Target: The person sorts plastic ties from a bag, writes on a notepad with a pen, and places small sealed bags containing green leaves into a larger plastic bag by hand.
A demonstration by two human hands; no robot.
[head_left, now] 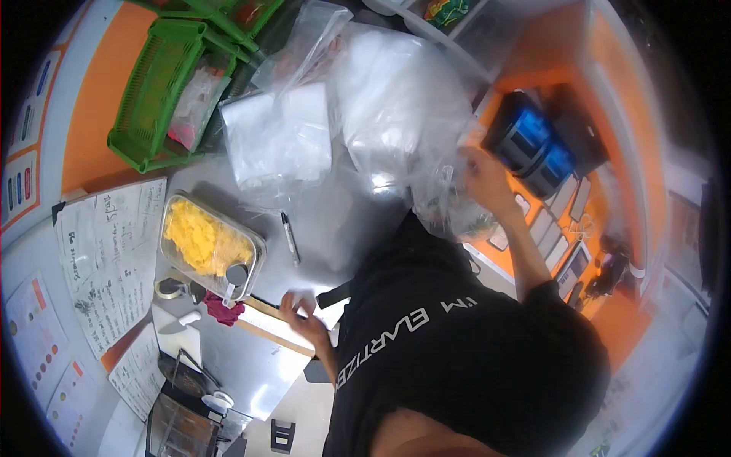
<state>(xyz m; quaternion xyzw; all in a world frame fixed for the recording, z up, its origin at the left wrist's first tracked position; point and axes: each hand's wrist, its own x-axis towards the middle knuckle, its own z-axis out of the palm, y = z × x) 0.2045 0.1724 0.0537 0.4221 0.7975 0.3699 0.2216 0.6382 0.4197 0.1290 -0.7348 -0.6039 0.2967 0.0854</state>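
Note:
My right hand (487,179) is at the right end of a pile of clear plastic bags (442,179), its fingers closed on the plastic. My left hand (303,318) is by the table's near edge, its fingers curled and blurred; a small whitish patch shows between them, too unclear to name. A stack of flat clear bags (282,137) lies left of the larger plastic bundle (396,91). Below the stack is a marker pen (290,239). A clear container (209,247) of yellow food stands at the left, a dark round object on its corner.
Green baskets (156,95) stand at the upper left. Handwritten sheets (114,255) hang on the left wall. A knife lies on a white board (179,335), near a dark red cloth (223,308). At right, an orange surface (491,255) holds a black device (533,145) and several phone-like items.

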